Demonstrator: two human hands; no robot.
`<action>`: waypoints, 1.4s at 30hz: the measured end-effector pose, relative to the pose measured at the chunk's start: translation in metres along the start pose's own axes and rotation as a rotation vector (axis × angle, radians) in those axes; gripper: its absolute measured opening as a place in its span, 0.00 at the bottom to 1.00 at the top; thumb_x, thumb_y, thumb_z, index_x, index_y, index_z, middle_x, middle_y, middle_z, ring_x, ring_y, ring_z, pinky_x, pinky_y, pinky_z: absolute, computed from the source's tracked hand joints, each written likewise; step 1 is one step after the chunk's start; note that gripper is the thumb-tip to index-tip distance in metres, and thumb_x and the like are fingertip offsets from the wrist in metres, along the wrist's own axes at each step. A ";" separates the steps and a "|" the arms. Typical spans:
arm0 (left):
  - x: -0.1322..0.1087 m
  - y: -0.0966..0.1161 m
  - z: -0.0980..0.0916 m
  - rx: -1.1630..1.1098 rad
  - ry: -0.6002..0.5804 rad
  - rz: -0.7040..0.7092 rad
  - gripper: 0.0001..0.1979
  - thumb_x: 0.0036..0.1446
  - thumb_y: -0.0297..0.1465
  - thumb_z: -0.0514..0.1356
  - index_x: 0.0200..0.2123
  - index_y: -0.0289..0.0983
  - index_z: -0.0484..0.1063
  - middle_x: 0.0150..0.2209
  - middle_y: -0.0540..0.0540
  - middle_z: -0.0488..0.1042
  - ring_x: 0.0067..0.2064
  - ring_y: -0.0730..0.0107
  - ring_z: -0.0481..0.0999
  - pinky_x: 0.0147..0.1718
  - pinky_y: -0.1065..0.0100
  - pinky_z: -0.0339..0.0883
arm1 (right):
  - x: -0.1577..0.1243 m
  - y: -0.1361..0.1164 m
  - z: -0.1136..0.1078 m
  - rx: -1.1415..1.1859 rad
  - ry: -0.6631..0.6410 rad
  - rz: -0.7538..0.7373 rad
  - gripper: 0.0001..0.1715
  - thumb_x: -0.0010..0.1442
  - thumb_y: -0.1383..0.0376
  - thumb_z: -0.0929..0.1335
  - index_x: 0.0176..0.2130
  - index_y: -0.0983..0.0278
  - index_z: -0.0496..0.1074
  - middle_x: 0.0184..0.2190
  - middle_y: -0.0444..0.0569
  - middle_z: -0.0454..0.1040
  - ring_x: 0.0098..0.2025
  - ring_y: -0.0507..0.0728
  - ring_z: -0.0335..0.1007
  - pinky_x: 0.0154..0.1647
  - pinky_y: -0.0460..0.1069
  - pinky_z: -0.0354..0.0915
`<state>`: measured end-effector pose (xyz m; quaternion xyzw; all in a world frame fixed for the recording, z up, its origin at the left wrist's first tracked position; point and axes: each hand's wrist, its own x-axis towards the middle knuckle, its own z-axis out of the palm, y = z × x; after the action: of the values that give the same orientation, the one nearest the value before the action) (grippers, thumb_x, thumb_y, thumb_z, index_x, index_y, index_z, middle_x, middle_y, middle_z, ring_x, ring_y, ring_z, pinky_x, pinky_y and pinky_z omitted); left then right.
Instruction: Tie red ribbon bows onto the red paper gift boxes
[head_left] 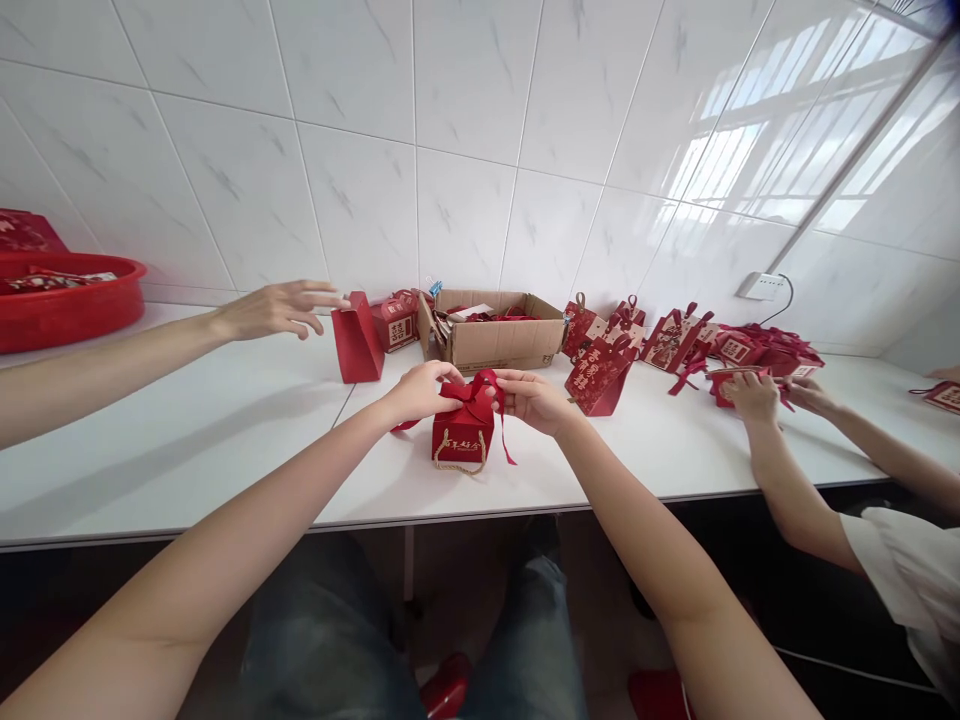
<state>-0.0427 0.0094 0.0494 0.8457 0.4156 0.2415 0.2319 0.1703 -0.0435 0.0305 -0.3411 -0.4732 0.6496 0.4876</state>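
The small red gift box stood near the front edge of the white table, about the middle of the view, between the person's two hands. It was a squat cube with gold characters printed on its near face and a pale twisted cord hanging in a loop below them. On its top sat a red ribbon, partly shaped into a bow. One tail trailed down the right side of the box and another lay out to the left. The left hand had its fingers curled tight on the left loop of the ribbon. The right hand pinched the right loop between thumb and fingertips (both hands just above the lid).

Farther back, an open cardboard box held more red pieces. To its left stood a red paper bag, and a co-worker's hand hovered beside it with fingers spread. To the right lay a heap of similar red boxes, where another co-worker's hands touched one of them. A red basin sat at the far left.
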 end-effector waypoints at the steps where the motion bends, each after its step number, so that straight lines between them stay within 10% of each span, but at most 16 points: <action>1: 0.001 0.003 0.001 -0.025 -0.010 0.000 0.17 0.42 0.38 0.64 0.37 0.40 0.74 0.44 0.45 0.76 0.48 0.55 0.73 0.45 0.62 0.67 | 0.000 -0.001 0.001 -0.012 -0.003 -0.003 0.15 0.52 0.65 0.73 0.42 0.64 0.75 0.33 0.48 0.78 0.33 0.51 0.73 0.40 0.47 0.69; 17: 0.008 0.028 0.010 -0.148 0.199 0.022 0.08 0.48 0.32 0.57 0.31 0.37 0.72 0.33 0.47 0.78 0.36 0.64 0.76 0.34 0.67 0.67 | 0.001 0.006 0.009 -0.406 0.160 -0.040 0.17 0.51 0.58 0.74 0.39 0.65 0.74 0.26 0.47 0.78 0.30 0.52 0.74 0.33 0.47 0.69; 28: 0.009 0.014 0.000 -0.474 0.069 -0.132 0.16 0.41 0.30 0.62 0.38 0.37 0.69 0.39 0.45 0.75 0.40 0.65 0.75 0.39 0.66 0.69 | 0.013 0.016 0.022 -0.493 0.294 -0.156 0.13 0.49 0.58 0.73 0.32 0.65 0.77 0.29 0.46 0.77 0.30 0.51 0.69 0.31 0.45 0.63; 38: -0.002 -0.019 -0.006 -0.210 -0.140 -0.432 0.25 0.38 0.47 0.66 0.36 0.37 0.68 0.34 0.43 0.77 0.34 0.59 0.75 0.26 0.67 0.62 | 0.018 0.018 0.026 -0.366 0.260 -0.122 0.13 0.52 0.56 0.69 0.31 0.63 0.68 0.17 0.36 0.64 0.14 0.45 0.53 0.14 0.43 0.49; 42: -0.001 -0.010 -0.008 -0.226 0.081 -0.286 0.23 0.35 0.43 0.67 0.34 0.37 0.69 0.40 0.43 0.76 0.40 0.60 0.74 0.32 0.67 0.65 | 0.015 0.014 0.030 -0.386 0.220 -0.107 0.14 0.51 0.56 0.71 0.29 0.64 0.69 0.16 0.37 0.64 0.14 0.45 0.54 0.15 0.43 0.49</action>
<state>-0.0540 0.0155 0.0492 0.7360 0.5109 0.2849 0.3407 0.1343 -0.0385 0.0271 -0.4712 -0.5499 0.4792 0.4959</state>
